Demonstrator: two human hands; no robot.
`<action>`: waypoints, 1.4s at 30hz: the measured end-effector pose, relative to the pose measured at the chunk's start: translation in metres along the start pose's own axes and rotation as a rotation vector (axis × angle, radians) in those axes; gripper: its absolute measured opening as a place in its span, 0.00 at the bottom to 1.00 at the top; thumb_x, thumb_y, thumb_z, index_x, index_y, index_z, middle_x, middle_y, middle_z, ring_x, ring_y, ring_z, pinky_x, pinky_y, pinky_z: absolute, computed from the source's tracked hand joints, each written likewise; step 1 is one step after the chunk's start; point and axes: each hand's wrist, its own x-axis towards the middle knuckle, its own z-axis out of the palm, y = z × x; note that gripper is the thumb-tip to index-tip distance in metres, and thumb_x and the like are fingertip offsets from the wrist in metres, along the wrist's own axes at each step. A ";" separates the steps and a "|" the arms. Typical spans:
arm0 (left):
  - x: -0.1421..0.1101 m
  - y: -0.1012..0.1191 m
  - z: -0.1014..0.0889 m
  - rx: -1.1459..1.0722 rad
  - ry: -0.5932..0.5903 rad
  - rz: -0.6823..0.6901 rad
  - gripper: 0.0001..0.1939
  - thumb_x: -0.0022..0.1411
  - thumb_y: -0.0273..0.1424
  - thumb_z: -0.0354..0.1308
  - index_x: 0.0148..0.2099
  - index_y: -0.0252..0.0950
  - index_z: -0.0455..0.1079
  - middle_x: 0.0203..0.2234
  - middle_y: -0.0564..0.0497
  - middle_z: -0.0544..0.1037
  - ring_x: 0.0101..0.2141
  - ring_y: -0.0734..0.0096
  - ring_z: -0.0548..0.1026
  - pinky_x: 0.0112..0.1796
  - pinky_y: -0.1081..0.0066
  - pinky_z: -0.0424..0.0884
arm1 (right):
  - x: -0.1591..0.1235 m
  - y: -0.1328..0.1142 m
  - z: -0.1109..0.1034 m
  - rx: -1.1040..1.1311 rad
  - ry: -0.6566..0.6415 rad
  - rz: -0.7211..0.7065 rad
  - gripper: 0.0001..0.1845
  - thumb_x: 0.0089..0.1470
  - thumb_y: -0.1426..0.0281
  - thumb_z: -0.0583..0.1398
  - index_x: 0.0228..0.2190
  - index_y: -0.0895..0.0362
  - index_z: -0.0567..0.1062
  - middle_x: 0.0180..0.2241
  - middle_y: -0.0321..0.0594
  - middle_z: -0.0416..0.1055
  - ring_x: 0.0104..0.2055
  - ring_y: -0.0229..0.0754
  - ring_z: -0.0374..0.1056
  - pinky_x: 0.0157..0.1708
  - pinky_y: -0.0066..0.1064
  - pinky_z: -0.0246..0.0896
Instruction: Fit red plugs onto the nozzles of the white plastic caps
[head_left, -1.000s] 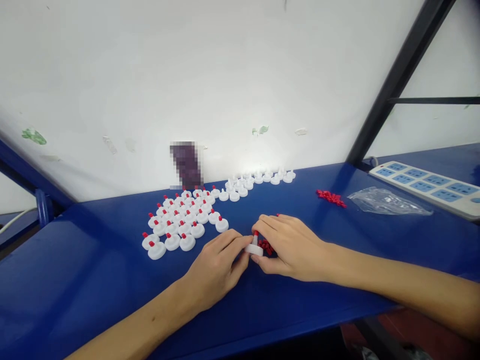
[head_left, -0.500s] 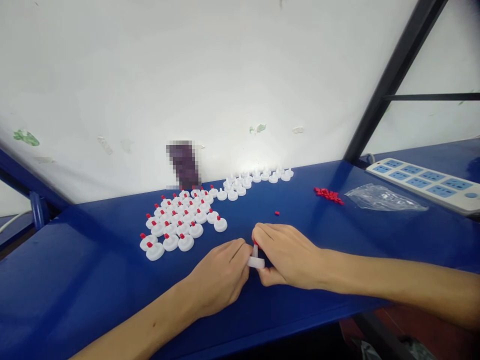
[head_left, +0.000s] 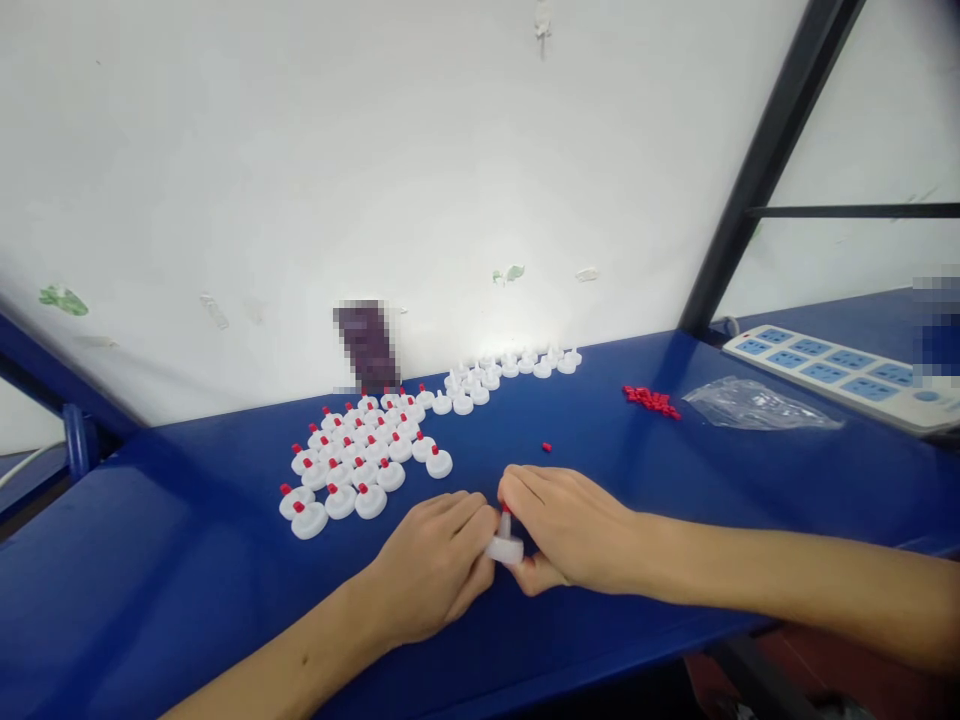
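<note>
White plastic, round-based, red-tipped nozzle (head_left: 505, 547): I hold it between left hand (head_left: 433, 572) and right hand (head_left: 574, 535), fingers pinched tight.

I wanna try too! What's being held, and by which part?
A white cap: left hand on its base, right hand at its red tip and base.

Glossy blue tabletop (head_left: 187, 560): dense cluster of red-tipped white nozzle caps (head_left: 357, 441) upright left of centre, plain white nozzle caps (head_left: 479, 393) in a band trailing right from it along the rear. Right side has a loose pile of small red caps (head_left: 651, 402), crumpled clear plastic bag (head_left: 757, 405) just beside it, then a white power strip (head_left: 832, 367) with blue sockets. Lone red cap (head_left: 547, 447) lies between pile and cluster, apart from both
</note>
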 end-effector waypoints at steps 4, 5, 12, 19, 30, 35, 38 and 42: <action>-0.002 -0.001 -0.007 0.028 0.017 -0.089 0.08 0.68 0.24 0.44 0.45 0.36 0.62 0.31 0.48 0.71 0.29 0.64 0.69 0.30 0.67 0.67 | 0.002 0.012 -0.004 -0.012 -0.037 -0.027 0.13 0.59 0.60 0.58 0.31 0.55 0.60 0.27 0.34 0.67 0.23 0.39 0.63 0.22 0.30 0.45; -0.003 0.000 -0.009 0.003 0.025 -0.115 0.11 0.66 0.24 0.45 0.50 0.35 0.62 0.35 0.47 0.72 0.33 0.63 0.70 0.33 0.66 0.69 | 0.002 0.015 -0.004 -0.027 -0.053 -0.033 0.13 0.61 0.60 0.58 0.32 0.55 0.61 0.28 0.34 0.68 0.23 0.38 0.63 0.22 0.30 0.45; -0.004 0.001 -0.010 -0.224 0.058 -0.250 0.06 0.66 0.31 0.54 0.45 0.37 0.63 0.37 0.49 0.71 0.36 0.65 0.70 0.38 0.65 0.69 | -0.002 0.010 0.000 -0.030 -0.012 -0.150 0.08 0.66 0.64 0.55 0.38 0.57 0.65 0.29 0.34 0.72 0.22 0.37 0.66 0.21 0.30 0.44; -0.005 -0.008 -0.006 -0.047 0.028 -0.285 0.03 0.66 0.30 0.52 0.38 0.37 0.63 0.27 0.53 0.70 0.27 0.68 0.68 0.29 0.69 0.65 | -0.001 0.023 -0.009 0.174 -0.111 0.006 0.12 0.62 0.62 0.61 0.38 0.58 0.73 0.26 0.35 0.74 0.24 0.36 0.68 0.24 0.27 0.50; -0.007 -0.021 -0.006 0.134 0.043 -0.243 0.09 0.67 0.29 0.51 0.32 0.36 0.62 0.30 0.49 0.68 0.29 0.69 0.69 0.31 0.69 0.69 | -0.001 0.096 -0.029 0.031 -0.273 0.303 0.16 0.63 0.62 0.54 0.37 0.55 0.80 0.26 0.38 0.76 0.28 0.41 0.69 0.31 0.31 0.53; -0.010 -0.026 -0.008 0.269 0.051 -0.301 0.05 0.66 0.30 0.50 0.38 0.36 0.66 0.34 0.49 0.68 0.28 0.70 0.70 0.27 0.71 0.68 | -0.002 0.096 -0.031 0.120 -0.320 0.270 0.13 0.60 0.61 0.58 0.36 0.55 0.80 0.23 0.36 0.73 0.26 0.39 0.66 0.29 0.31 0.53; -0.010 -0.027 -0.011 0.344 0.139 -0.293 0.07 0.66 0.28 0.51 0.45 0.36 0.67 0.37 0.48 0.68 0.29 0.70 0.70 0.27 0.72 0.67 | -0.003 0.097 -0.027 0.144 -0.320 0.253 0.12 0.61 0.63 0.58 0.37 0.55 0.79 0.22 0.36 0.72 0.26 0.39 0.66 0.29 0.30 0.53; -0.010 -0.023 -0.012 0.314 0.176 -0.197 0.07 0.66 0.26 0.52 0.45 0.36 0.68 0.36 0.48 0.67 0.29 0.71 0.68 0.28 0.71 0.67 | -0.005 0.100 -0.019 0.188 -0.319 0.229 0.10 0.62 0.67 0.56 0.39 0.55 0.77 0.25 0.36 0.72 0.25 0.38 0.65 0.27 0.29 0.52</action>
